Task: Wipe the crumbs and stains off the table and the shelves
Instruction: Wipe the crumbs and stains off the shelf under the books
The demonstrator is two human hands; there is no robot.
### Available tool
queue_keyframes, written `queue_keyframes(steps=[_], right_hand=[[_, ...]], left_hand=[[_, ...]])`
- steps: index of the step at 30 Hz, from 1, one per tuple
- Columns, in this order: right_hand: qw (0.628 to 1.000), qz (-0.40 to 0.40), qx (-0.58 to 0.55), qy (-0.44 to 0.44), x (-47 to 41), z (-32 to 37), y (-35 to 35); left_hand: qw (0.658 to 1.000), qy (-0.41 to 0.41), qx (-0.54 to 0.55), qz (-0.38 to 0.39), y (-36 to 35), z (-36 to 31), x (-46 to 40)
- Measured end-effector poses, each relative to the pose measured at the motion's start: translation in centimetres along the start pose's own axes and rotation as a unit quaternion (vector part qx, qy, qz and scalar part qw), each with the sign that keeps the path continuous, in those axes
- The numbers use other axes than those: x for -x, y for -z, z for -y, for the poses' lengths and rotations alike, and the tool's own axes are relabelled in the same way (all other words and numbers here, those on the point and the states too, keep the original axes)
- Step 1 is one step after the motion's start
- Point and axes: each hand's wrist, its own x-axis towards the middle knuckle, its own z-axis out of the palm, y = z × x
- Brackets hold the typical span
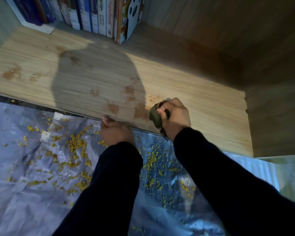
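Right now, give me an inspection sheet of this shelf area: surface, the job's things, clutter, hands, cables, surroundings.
Surface: wooden shelf carries brown stains near the front edge and more at the left.
Job's things: a dark green cloth, bunched up, pressed on the shelf beside the stains.
Clutter: yellow crumbs scattered over a plastic sheet below the shelf.
Hands: right hand grips the cloth; left hand curls over the shelf's front edge.
Cables: nothing seen.
Surroundings: a row of upright books at the back left; the shelf's wooden side wall at the right.
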Motion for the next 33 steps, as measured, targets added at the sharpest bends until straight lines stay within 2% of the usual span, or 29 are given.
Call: queue_keyframes(steps=[3,7,12,17,22,24,27,29,31,33], right_hand=[[0.997,-0.019,0.062,0.046,3.5,-0.3,-0.4],[0.991,-0.001,0.124,0.055,5.5,-0.3,-0.4],[0.990,-0.035,0.091,0.106,3.2,-0.4,-0.4],[0.992,-0.035,0.113,0.043,-3.2,0.7,0.6],[0.991,0.015,0.086,0.097,6.1,0.2,1.1],[0.988,0.026,0.102,0.112,5.4,-0.7,1.5],[0.986,-0.022,0.127,0.104,-1.4,-0.2,1.3],[0.989,-0.055,0.127,0.053,-4.1,0.9,1.1],[0.988,-0.050,0.136,0.044,-2.8,1.8,0.3],[0.990,-0.016,0.117,0.072,1.6,1.8,0.0]], left_hand=[[0.997,0.050,0.018,-0.049,-0.1,-0.2,0.2],[0.998,0.031,0.022,-0.056,-0.4,0.1,-0.2],[0.998,0.011,0.052,-0.046,-0.4,0.6,-0.4],[0.998,0.013,0.055,-0.005,0.2,0.8,-0.9],[0.999,0.027,0.030,-0.017,0.1,0.8,-0.8],[0.998,0.013,0.053,-0.018,-0.1,1.0,-0.9],[0.997,-0.012,0.079,-0.016,0.1,1.4,-1.0],[0.998,-0.024,0.056,-0.018,0.3,1.5,-0.8],[0.998,-0.023,0.045,-0.022,0.1,1.5,-0.9],[0.999,0.000,0.039,-0.023,0.0,1.0,-0.9]])
